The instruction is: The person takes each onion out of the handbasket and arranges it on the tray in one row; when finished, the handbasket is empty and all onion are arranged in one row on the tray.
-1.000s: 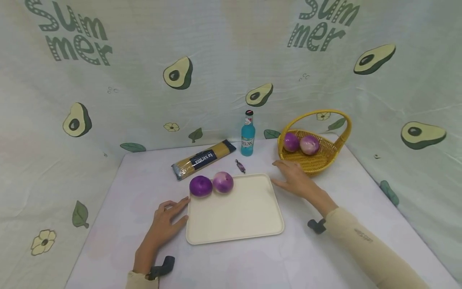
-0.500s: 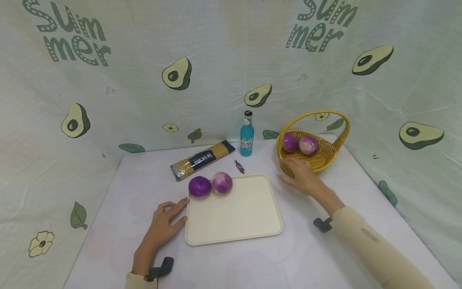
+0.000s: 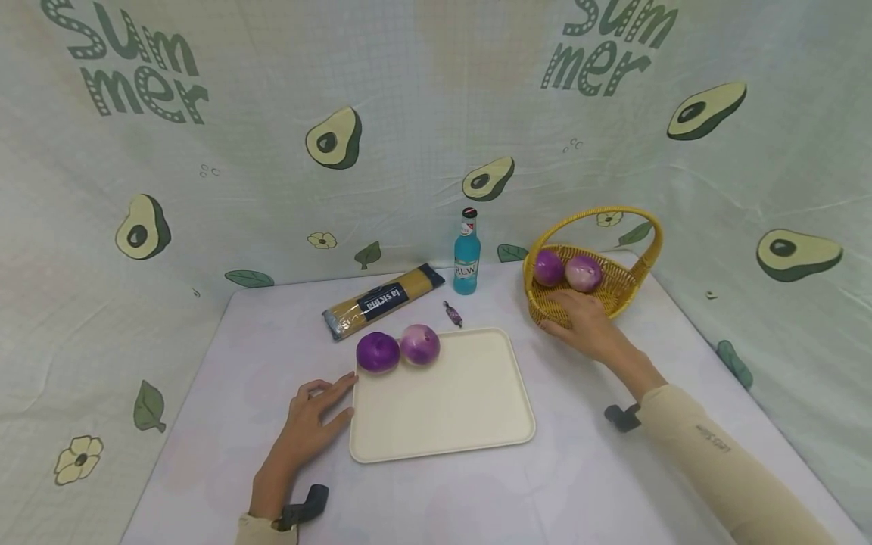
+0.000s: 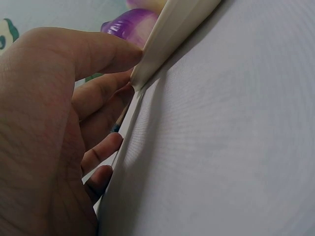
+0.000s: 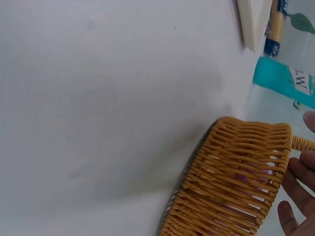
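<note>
My left hand point(image 3: 315, 418) rests its fingertips and thumb along the left edge of a cream tray point(image 3: 443, 409), fingers relaxed. In the left wrist view the left hand's thumb and fingers touch the tray rim point(image 4: 160, 46). On the tray's back left corner sit a dark purple onion point(image 3: 378, 353) and a paler purple onion point(image 3: 420, 345). My right hand point(image 3: 587, 325) hovers over the near rim of a yellow wicker basket point(image 3: 613, 306), fingers loosely extended and holding nothing. Two more purple onions, one dark point(image 3: 548, 268) and one pale point(image 3: 583, 273), lie inside the basket point(image 5: 231, 182).
Behind the tray lies a pack of spaghetti point(image 3: 384, 301), set at a slant. A blue bottle point(image 3: 466, 257) stands upright near the back cloth, left of the basket. A small wrapped candy point(image 3: 453, 314) lies between bottle and tray. The basket's tall handle point(image 3: 599, 210) arches over it.
My right hand has moved rightward from beside the basket to over its near rim. My left hand, the tray and the onions have stayed where they were.
</note>
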Motion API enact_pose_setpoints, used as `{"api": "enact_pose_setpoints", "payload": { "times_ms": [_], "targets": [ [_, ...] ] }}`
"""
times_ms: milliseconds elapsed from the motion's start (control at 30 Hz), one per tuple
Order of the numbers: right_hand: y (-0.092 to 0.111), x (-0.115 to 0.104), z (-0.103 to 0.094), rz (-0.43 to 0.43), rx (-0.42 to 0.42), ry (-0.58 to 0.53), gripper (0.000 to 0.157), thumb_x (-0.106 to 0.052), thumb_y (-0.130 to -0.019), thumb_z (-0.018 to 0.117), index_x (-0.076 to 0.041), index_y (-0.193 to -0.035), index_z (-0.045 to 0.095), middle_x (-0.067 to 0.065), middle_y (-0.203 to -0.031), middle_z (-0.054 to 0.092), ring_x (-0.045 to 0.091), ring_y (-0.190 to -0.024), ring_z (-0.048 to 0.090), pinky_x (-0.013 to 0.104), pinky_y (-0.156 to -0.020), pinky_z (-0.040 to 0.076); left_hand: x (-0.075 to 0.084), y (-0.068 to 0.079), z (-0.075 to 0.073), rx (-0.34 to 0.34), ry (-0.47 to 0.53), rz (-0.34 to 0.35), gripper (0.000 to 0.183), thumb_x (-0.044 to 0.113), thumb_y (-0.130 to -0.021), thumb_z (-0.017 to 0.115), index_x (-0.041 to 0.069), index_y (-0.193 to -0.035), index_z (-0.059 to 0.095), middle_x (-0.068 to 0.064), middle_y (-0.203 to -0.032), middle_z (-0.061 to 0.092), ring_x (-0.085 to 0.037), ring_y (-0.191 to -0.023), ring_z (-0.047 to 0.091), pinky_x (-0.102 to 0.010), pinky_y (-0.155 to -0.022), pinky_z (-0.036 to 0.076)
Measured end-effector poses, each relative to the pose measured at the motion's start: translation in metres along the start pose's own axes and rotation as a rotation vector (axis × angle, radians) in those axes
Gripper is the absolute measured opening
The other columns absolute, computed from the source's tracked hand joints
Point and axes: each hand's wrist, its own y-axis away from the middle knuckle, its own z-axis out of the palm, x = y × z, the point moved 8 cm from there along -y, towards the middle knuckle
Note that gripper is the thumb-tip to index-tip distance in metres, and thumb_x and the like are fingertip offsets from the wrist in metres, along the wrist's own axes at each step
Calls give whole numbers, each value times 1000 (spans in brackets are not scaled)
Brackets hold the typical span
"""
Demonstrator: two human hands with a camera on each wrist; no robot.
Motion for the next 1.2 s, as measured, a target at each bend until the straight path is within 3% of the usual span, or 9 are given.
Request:
{"api": "enact_pose_setpoints", "payload": {
  "times_ms": [667, 1200],
  "targets": [
    [-4, 25, -18, 9, 30, 46, 54, -26, -96, 68, 7, -136, 51, 31, -141, 48, 49, -130, 41, 61, -100, 27, 2, 0, 0, -7, 17, 7, 54, 38, -95, 64, 27, -147, 52, 7, -147, 53, -27, -126, 40, -56, -102, 29],
    [-12, 49, -26, 68, 28, 83, 59, -21, -94, 69, 9, -140, 46, 33, -143, 44, 52, -132, 38, 66, -104, 23, 2, 0, -1, 4, 10, 13, 54, 38, -95, 65, 28, -147, 53, 7, -146, 54, -27, -124, 41, -56, -101, 30]
  ]
}}
